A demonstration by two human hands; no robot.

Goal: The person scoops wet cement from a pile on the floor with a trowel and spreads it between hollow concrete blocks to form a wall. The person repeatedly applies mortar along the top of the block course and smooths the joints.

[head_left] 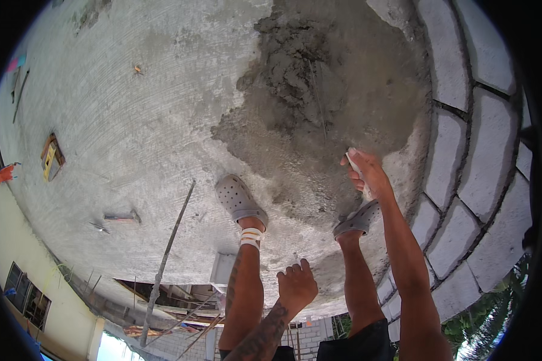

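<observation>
My right hand (364,171) grips a pale handle-like object (351,157) at the lower edge of the wet grey mortar (379,84); its working end is hard to make out. A rougher heap of mortar (292,66) lies higher up, with a thin straight line through it. Lower down, between my legs, my left hand (296,283) hangs over the pale concrete (132,102), its fingers loosely bent and apart, with nothing visible in them. My grey clogs (238,195) stand at the lower edge of the patch.
A long metal bar (170,253), a hammer (120,218) and a wooden tool with a yellow level (51,157) lie leftward. Pale blocks (482,150) border the slab on the right. An opening with timbers (162,295) and a building wall (0,234) show lower left.
</observation>
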